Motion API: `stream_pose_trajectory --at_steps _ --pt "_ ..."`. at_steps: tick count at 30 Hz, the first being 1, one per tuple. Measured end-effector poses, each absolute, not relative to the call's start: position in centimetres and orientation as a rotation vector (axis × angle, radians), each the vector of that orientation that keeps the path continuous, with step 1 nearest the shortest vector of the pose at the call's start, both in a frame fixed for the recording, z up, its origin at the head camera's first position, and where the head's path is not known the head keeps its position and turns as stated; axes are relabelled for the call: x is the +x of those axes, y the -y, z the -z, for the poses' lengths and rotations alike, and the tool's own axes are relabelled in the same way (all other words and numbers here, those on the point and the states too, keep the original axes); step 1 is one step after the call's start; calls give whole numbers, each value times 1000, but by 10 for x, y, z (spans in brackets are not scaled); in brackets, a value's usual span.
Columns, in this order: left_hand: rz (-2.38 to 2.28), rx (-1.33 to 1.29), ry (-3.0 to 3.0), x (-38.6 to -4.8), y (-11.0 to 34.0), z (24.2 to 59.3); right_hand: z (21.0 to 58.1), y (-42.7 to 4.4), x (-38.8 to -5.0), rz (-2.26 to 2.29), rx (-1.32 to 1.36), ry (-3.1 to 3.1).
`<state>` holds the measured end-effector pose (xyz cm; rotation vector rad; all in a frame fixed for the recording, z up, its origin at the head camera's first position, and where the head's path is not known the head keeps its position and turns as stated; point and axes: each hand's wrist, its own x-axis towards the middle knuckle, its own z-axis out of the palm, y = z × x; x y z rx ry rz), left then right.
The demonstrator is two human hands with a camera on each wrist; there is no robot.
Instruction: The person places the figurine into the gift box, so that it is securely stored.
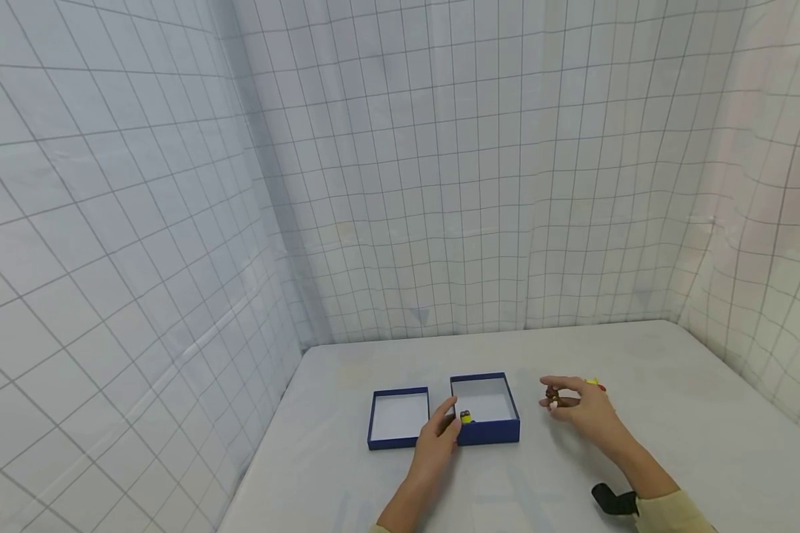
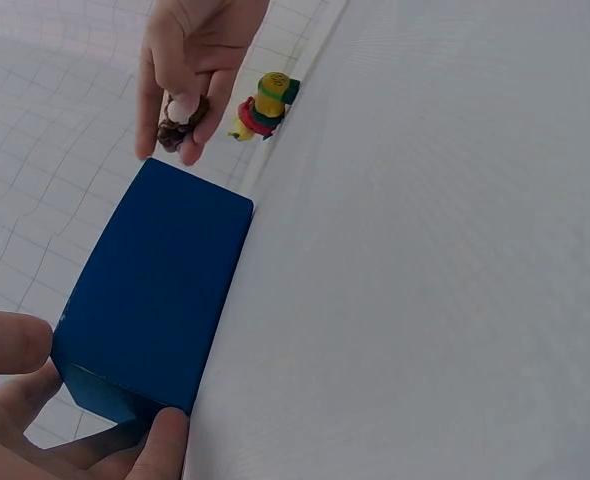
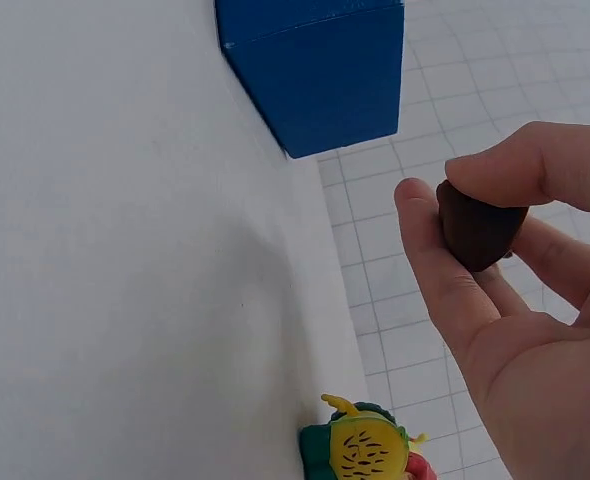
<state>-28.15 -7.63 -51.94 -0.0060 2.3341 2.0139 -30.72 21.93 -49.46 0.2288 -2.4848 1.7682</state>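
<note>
My left hand [image 1: 435, 440] holds the near left corner of an open blue box [image 1: 488, 432] with a white inside. In the left wrist view, thumb and fingers lie about the corner of the box [image 2: 160, 290]. A small figurine with yellow on it [image 1: 467, 417] is inside, near that corner. To the right of the box, my right hand [image 1: 590, 414] pinches a small brown figurine [image 1: 552, 397] between thumb and fingers, above the table. The right wrist view shows only its smooth dark brown side [image 3: 475, 228]. Behind this hand stands a yellow, green and red toy figure [image 2: 272, 95].
A shallow blue-rimmed tray or lid [image 1: 392, 444], white inside, lies left of the box. The white table [image 1: 333, 370] is bordered by white gridded sheets [image 1: 440, 185] at the back and sides. A black curved object [image 1: 613, 500] shows beside the right sleeve.
</note>
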Motion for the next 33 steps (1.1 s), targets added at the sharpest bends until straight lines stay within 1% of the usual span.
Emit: stream_pose_trajectory --at_steps 7,13,26,33 --pt "-2016 11 -2336 -282 76 520 490 -216 -304 -1896 236 2426" --pt "-2019 3 -2332 -281 76 519 487 -216 -305 -1849 208 2488" --pt "-2001 -4 -2335 -280 78 518 491 -211 -303 -2000 264 2413" --pt "-2020 1 -2324 -281 77 519 493 -210 -306 -2086 241 2367"
